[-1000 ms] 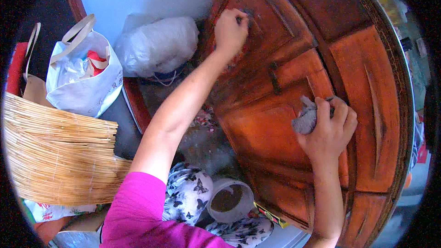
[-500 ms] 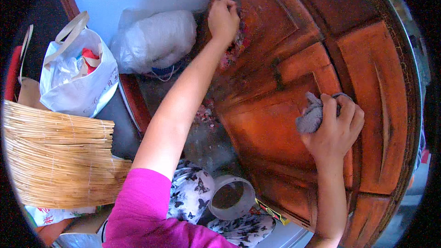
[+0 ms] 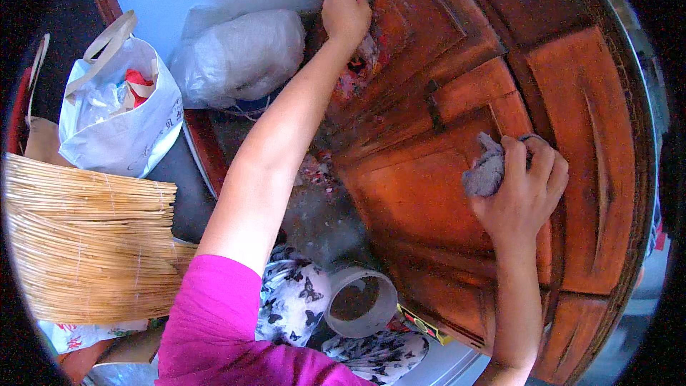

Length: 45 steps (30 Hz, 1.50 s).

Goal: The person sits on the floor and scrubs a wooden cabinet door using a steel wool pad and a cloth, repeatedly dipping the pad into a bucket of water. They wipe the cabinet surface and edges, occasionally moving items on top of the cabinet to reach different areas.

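Note:
A large brown-orange panel [image 3: 411, 189] with raised, carved-looking shapes and a curved dark rim takes up the right half of the view. My right hand [image 3: 525, 193] is closed around a grey cloth [image 3: 486, 175] pressed against the panel's surface. At the panel's far left edge, my left hand [image 3: 346, 14] is closed, its fingers curled inward. A small dark bit shows by its fingertips, but what they grip is hidden. Below that hand, a patch of the panel is mottled red, pink and white.
A clear plastic tub [image 3: 361, 304] with dark contents stands by my patterned trousers [image 3: 300, 297]. To the left are a white tote bag [image 3: 128, 111], a bundle wrapped in clear plastic [image 3: 243, 50] and a straw-coloured reed mat [image 3: 86, 243]. A yellow-edged box [image 3: 425, 325] lies near the tub.
My left hand has moved slightly farther away along the panel's edge. The right hand stays in nearly the same place with the grey cloth. The whole view has shifted a little.

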Each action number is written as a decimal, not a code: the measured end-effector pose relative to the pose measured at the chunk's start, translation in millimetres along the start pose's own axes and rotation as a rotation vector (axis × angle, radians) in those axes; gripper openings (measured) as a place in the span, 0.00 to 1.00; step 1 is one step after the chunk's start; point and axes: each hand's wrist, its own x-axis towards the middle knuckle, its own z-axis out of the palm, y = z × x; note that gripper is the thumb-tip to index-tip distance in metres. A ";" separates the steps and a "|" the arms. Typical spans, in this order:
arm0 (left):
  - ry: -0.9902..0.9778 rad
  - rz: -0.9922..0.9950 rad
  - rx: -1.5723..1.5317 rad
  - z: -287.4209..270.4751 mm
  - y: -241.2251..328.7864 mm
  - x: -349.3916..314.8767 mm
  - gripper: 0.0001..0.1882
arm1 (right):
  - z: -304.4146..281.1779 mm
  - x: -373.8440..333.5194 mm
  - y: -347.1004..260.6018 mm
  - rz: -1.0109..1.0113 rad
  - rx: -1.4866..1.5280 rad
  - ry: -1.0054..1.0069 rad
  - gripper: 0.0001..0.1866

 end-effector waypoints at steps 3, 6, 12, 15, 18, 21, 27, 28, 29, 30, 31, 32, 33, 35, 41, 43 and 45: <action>-0.153 0.057 -0.061 -9.4 20.9 -62.6 0.05 | -5.7 -2.1 5.3 0.020 -0.009 -0.047 0.30; -0.173 0.236 -0.189 -15.7 46.8 -99.8 0.06 | -14.1 -7.3 6.4 0.029 -0.041 -0.068 0.30; 0.101 -0.136 -0.019 16.0 -29.9 -4.2 0.04 | 3.0 7.5 -2.1 -0.041 0.026 -0.013 0.23; 0.045 0.046 -0.097 11.6 -9.1 -61.1 0.03 | 0.8 3.4 6.2 -0.016 -0.005 -0.045 0.22; -0.098 0.097 -0.279 -15.9 23.9 -129.2 0.05 | -3.8 -4.0 6.6 0.023 -0.051 -0.052 0.31; -0.102 0.105 -0.207 -13.0 15.9 -108.2 0.05 | -10.4 -2.6 3.4 0.022 -0.053 -0.068 0.31; -0.178 -0.160 0.037 -2.6 -26.5 -78.6 0.05 | -2.8 2.5 6.4 -0.015 -0.019 -0.031 0.24; -0.174 -0.065 -0.009 -7.2 -23.9 -96.1 0.05 | -5.2 2.8 4.9 -0.007 -0.016 -0.035 0.24; -0.139 0.045 -0.039 -10.3 -13.4 -116.4 0.07 | -7.9 1.5 1.9 0.002 -0.017 -0.042 0.25; -0.203 0.001 -0.167 -16.3 16.6 -132.8 0.06 | -13.2 -3.2 4.3 0.006 -0.039 -0.067 0.25; -0.168 0.005 -0.158 -15.2 12.6 -126.5 0.06 | -14.3 -1.3 2.5 0.008 -0.047 -0.058 0.26; -0.140 0.007 -0.135 -12.0 3.9 -117.8 0.07 | -13.8 -0.3 1.8 0.013 -0.041 -0.056 0.26; -0.125 -0.046 -0.083 -9.7 -8.3 -101.7 0.06 | -12.2 0.0 0.5 0.018 -0.035 -0.054 0.27; -0.107 -0.172 -0.007 -10.5 -32.2 -79.8 0.06 | -8.4 2.8 -2.1 -0.001 -0.004 -0.035 0.27; -0.116 0.122 -0.213 -15.0 33.3 -86.0 0.06 | -7.1 -1.1 2.7 0.016 -0.025 -0.035 0.27; -0.059 0.156 -0.218 -14.0 29.5 -98.0 0.06 | -6.4 -1.1 2.3 0.010 -0.031 -0.032 0.27; 0.043 0.143 -0.233 -10.1 13.3 -113.2 0.06 | -7.2 1.5 1.0 0.006 -0.026 -0.040 0.27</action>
